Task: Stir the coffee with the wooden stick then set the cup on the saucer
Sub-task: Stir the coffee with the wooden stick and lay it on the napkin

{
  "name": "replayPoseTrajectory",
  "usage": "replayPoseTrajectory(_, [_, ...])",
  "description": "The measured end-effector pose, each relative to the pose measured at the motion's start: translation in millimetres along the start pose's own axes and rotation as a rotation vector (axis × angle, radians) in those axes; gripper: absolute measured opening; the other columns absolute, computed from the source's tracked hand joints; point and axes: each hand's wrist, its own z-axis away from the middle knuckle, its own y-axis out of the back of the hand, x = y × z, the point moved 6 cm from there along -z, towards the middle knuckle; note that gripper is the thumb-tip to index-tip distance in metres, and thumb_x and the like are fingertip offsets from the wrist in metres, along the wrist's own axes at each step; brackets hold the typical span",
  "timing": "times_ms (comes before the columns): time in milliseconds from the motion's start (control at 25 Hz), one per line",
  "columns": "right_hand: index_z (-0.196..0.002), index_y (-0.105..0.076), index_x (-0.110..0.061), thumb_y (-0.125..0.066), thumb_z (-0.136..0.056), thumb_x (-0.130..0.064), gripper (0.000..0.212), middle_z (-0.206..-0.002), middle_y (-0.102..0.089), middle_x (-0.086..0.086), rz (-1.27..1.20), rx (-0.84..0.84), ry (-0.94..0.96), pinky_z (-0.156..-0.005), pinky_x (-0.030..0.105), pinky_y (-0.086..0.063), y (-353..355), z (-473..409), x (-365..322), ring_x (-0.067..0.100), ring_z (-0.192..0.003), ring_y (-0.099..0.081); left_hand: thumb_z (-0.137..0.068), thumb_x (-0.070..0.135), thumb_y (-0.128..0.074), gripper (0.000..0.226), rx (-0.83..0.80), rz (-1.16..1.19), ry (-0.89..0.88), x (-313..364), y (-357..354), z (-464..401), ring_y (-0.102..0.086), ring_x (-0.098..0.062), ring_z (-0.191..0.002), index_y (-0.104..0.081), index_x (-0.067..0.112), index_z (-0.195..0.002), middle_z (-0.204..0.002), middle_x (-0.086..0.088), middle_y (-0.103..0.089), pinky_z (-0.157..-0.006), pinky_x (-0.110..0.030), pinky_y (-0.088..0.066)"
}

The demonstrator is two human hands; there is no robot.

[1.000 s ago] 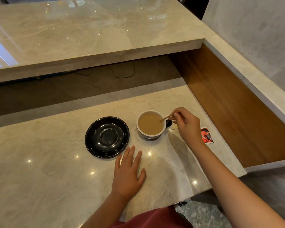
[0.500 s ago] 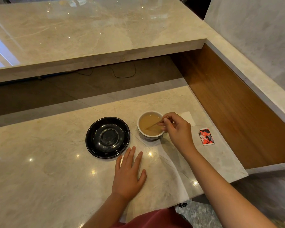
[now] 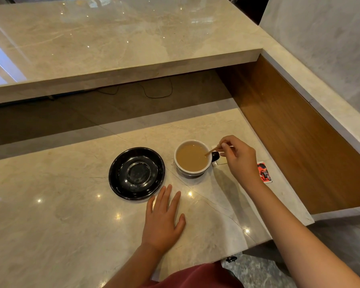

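The cup (image 3: 192,157) of light brown coffee stands on the marble surface (image 3: 50,215), just right of the empty black saucer (image 3: 136,173) and apart from it. The right hand (image 3: 238,157) hovers just right of the cup, fingers pinched on the upper end of the wooden stick (image 3: 212,150), whose lower tip slants down into the coffee near the right rim. The left hand (image 3: 162,218) lies flat and released on the surface, holding nothing, fingertips near the saucer's near edge. A red packet (image 3: 264,172) lies beyond the right wrist.

Clear counter (image 3: 71,215) btwn cup (image 3: 192,157) & saucer (image 3: 136,173); left hand (image 3: 162,221) just below gap.
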Motion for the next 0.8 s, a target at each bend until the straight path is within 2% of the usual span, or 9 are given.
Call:
replayPoseTrajectory(80, [-0.085,-0.060,-0.010,-0.049,-0.090,0.001,0.016,-0.076,-0.065,0.000,0.037,-0.046,0.020,-0.072,0.046,-0.058,1.5,4.4,-0.5,0.018,-0.077,-0.067,-0.087,0.044,-0.037,0.058,0.000,0.000,-0.001,-0.2,-0.1,-0.1,-0.008,-0.018,-0.140,-0.035,0.022,-0.141,-0.152,-0.009,-0.027,-0.111,-0.039,0.001])
replayPoseTrajectory(240, [-0.083,-0.061,-0.013,-0.051,-0.090,0.000,0.018,-0.073,-0.066,-0.005,-0.044,-0.134,-0.024,-0.071,0.038,-0.060,-6.3,13.8,-5.7,0.010,-0.073,-0.068,-0.087,0.044,-0.036,0.058,-0.004,0.002,0.000,-0.7,-1.4,0.5,-0.007,-0.018,-0.140,-0.034,0.022,-0.141,-0.152,-0.008,-0.026,-0.111,-0.039,0.000])
replayPoseTrajectory(480, [-0.088,-0.063,-0.009,-0.051,-0.091,-0.002,0.014,-0.082,-0.067,0.004,-0.090,-0.177,0.012,-0.073,0.038,-0.059,-31.1,12.3,-24.6,0.021,-0.083,-0.068,-0.088,0.044,-0.036,0.058,-0.005,0.005,0.001,-1.3,-2.1,0.3,-0.007,-0.018,-0.140,-0.034,0.022,-0.141,-0.152,-0.009,-0.026,-0.111,-0.040,-0.001])
replayPoseTrajectory(560, [-0.092,-0.063,-0.007,-0.051,-0.092,-0.004,0.013,-0.088,-0.068,0.010,-0.059,-0.163,0.011,-0.076,0.044,-0.058,-37.5,3.5,-26.8,0.026,-0.085,-0.065,-0.088,0.045,-0.036,0.058,-0.005,0.001,0.002,-1.6,-2.0,0.0,-0.007,-0.018,-0.141,-0.033,0.022,-0.141,-0.153,-0.008,-0.025,-0.111,-0.040,-0.001])
replayPoseTrajectory(680, [-0.090,-0.063,-0.005,-0.050,-0.091,-0.003,0.013,-0.087,-0.068,0.014,0.022,-0.100,0.052,-0.074,0.048,-0.056,-32.0,-7.0,-25.3,0.027,-0.081,-0.063,-0.088,0.044,-0.037,0.058,-0.001,0.004,0.000,-1.6,-2.1,0.6,-0.007,-0.018,-0.141,-0.034,0.022,-0.141,-0.152,-0.008,-0.026,-0.111,-0.040,0.000])
replayPoseTrajectory(800, [-0.086,-0.061,-0.004,-0.050,-0.089,0.001,0.012,-0.082,-0.068,0.014,0.126,-0.059,0.122,-0.067,0.045,-0.054,-14.7,-5.0,-19.8,0.028,-0.076,-0.062,-0.088,0.045,-0.037,0.058,-0.002,0.004,0.002,-1.6,-1.9,0.6,-0.007,-0.018,-0.141,-0.033,0.022,-0.141,-0.152,-0.008,-0.026,-0.111,-0.041,-0.002])
